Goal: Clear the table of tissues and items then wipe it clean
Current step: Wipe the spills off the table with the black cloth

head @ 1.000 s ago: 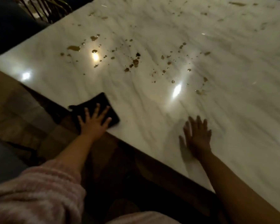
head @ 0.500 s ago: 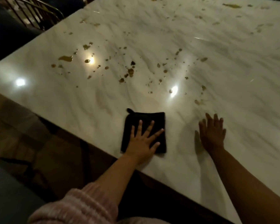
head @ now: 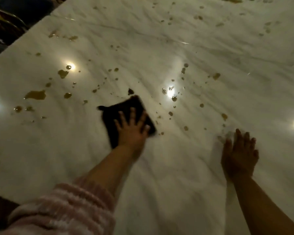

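Table [head: 176, 167] shows no tissues, but brown spills [head: 35, 95] await wiping. Left hand [head: 131, 131] presses cloth [head: 124, 107] with spread fingers; right hand [head: 238, 156] lies flat.

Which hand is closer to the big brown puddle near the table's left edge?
Left. The left hand presses the black cloth to the right of the puddle; the right hand rests flat on the table, much farther right.

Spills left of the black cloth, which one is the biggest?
The long, stretched-out brown puddle, about level with the cloth's far corner; the others there are smaller round blobs and drops.
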Motion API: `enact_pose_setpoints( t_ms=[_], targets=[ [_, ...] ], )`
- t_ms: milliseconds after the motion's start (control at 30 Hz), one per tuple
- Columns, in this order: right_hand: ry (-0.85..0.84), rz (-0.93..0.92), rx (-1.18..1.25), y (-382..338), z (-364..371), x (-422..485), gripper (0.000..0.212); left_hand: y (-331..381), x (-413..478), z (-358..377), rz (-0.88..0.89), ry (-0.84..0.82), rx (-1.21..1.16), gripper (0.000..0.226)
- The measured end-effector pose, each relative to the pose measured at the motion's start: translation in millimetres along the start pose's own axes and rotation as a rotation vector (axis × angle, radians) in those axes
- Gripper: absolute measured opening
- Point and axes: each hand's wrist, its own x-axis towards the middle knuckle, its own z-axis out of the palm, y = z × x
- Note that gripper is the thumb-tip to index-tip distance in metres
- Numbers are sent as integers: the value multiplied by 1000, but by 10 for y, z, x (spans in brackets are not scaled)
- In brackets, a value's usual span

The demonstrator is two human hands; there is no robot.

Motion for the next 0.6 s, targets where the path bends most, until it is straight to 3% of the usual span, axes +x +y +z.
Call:
enact_pose_setpoints(
  t_ms=[100,167,233,300,400,467,533,600],
  targets=[
    [41,8,4,18,46,-32,67,531,-403,237,542,-69,73,58],
    [50,2,7,21,52,-38,65,415,-368,231,654,-126,47,57],
    [44,14,14,24,39,-25,65,81,-116,138,539,-14,17,61],
    [48,17,12,24,46,-19,65,-342,255,-17,289,47,29,68],
    [50,15,3,33,70,-10,64,-697,772,-290,-75,20,-3,67],
    [62,13,2,33,75,-3,65,-513,1027,-355,-218,13,-47,66],
    [75,15,16,35,83,2,65,-50,1107,-299,-170,0,-57,66],
    [92,15,33,34,90,-7,66,497,928,-137,60,-28,-30,66]
  ],
)
